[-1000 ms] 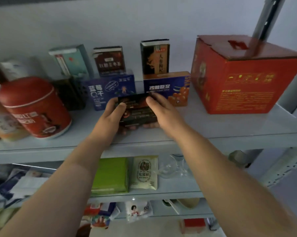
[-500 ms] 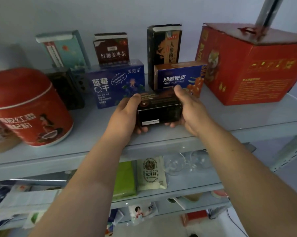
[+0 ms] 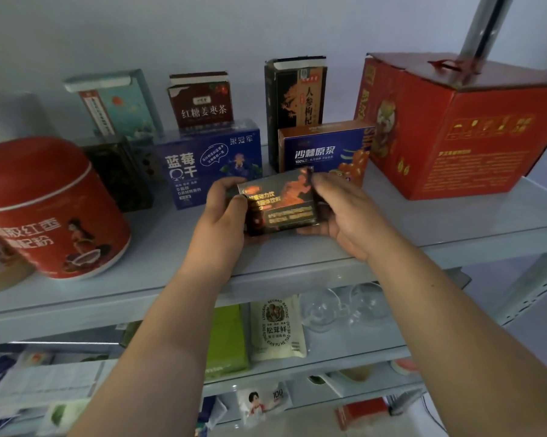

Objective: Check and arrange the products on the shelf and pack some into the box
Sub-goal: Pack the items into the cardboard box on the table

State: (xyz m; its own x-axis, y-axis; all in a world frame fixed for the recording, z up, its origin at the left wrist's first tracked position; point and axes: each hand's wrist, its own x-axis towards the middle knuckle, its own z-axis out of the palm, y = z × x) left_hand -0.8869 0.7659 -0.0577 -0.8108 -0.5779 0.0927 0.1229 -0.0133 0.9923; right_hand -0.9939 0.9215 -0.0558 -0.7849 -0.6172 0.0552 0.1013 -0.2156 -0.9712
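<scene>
A small black box (image 3: 281, 205) with orange print is held just above the top shelf (image 3: 423, 228), its printed face tilted towards me. My left hand (image 3: 221, 216) grips its left end, thumb on the front. My right hand (image 3: 344, 212) grips its right end, fingers curled over the top corner. Right behind it stand a blue box with white writing (image 3: 209, 159) and a blue-and-orange box (image 3: 322, 149). A large red carton (image 3: 461, 130) sits at the right end of the shelf.
A red round tin (image 3: 51, 209) stands at the left. Several upright boxes line the back wall, among them a dark tall box (image 3: 294, 96). The lower shelf holds a green pack (image 3: 228, 342), a cream pouch (image 3: 277, 329) and clear glasses (image 3: 344, 307).
Both hands have turned the black box, so its printed front now faces me instead of its plain side. The view has moved closer to the shelf.
</scene>
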